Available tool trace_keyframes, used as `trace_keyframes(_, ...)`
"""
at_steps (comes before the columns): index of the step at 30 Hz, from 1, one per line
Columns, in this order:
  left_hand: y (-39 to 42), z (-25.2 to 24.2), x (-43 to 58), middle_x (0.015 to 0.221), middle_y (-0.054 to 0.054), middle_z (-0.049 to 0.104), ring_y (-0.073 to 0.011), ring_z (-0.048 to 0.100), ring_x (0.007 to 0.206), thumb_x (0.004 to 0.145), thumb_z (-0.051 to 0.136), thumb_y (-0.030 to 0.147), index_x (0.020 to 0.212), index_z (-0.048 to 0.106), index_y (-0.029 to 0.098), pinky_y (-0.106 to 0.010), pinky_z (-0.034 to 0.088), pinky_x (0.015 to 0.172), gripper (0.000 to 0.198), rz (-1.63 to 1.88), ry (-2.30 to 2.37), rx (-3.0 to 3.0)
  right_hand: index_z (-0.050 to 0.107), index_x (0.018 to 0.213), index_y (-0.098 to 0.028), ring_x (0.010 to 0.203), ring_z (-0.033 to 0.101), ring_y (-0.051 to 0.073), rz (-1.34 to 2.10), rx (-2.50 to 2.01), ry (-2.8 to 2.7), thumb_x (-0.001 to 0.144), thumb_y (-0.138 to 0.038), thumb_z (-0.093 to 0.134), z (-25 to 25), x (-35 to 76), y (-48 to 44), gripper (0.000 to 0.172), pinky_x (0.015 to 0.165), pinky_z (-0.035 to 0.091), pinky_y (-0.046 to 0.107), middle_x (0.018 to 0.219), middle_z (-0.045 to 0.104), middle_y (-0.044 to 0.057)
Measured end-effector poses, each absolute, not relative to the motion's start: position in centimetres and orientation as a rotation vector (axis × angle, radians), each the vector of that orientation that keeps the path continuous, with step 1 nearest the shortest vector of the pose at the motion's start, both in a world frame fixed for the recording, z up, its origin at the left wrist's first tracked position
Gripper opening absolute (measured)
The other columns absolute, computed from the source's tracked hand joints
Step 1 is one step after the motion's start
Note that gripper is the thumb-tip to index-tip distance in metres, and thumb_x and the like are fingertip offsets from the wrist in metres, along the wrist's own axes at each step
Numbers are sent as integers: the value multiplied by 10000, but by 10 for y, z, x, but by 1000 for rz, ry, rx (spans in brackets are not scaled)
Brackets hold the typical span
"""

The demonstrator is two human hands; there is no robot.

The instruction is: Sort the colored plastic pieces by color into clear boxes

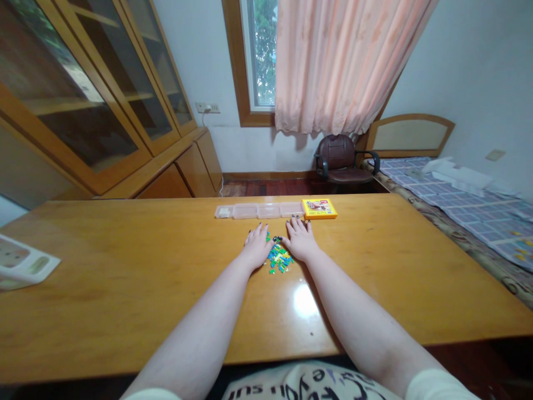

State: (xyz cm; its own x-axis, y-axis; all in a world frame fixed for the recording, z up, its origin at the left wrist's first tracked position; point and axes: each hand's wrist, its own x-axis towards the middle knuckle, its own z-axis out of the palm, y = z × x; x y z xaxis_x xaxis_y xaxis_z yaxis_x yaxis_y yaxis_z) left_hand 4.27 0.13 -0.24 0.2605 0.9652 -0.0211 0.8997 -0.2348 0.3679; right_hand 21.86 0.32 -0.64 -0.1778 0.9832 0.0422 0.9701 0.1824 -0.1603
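A wooden bench carries clear trays near its far edge; at the bench's middle, the person's left hand and right hand, each grip open, palm down, flank small bricks.

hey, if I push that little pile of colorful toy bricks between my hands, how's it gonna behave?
The pile of toy bricks will probably scatter rather than move as one, since the pieces look loose. Each is likely light, being tiny beside the right hand. They may slide easily, as the wooden table looks glossy.
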Motion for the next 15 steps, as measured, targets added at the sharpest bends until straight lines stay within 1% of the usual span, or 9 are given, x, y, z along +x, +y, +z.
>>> trace_keyframes(3,1,-2,43,1507,-179,260,-279,216,1404,910,379,369,1423,288,106,-446,200,1142,584,292,1705,2234,329,1442,-126,1416,134,302,145,-1996,-2232,912,-591,275,-8,222,6,707,1111,23,542,1538,179,163)
trace_keyframes(6,2,-2,43,1505,-184,261,-276,216,1404,911,374,358,1428,276,80,-438,184,1150,595,278,1701,2238,306,1444,-74,1413,146,291,177,-2030,-2192,912,-592,262,-8,223,6,744,1117,20,531,1527,203,181)
trace_keyframes(9,3,-3,42,1496,-183,282,-277,235,1398,909,379,362,1423,289,85,-442,198,1147,591,290,1699,2250,279,1444,-29,1411,156,283,225,-2070,-2164,915,-580,261,-8,223,5,764,1121,22,524,1521,203,193)
trace_keyframes(15,3,-5,41,1492,-180,295,-280,254,1391,910,379,370,1424,293,82,-438,213,1142,596,292,1703,2264,253,1448,-4,1413,139,293,240,-2165,-2074,914,-575,268,-9,225,-2,782,1118,9,537,1522,183,206)
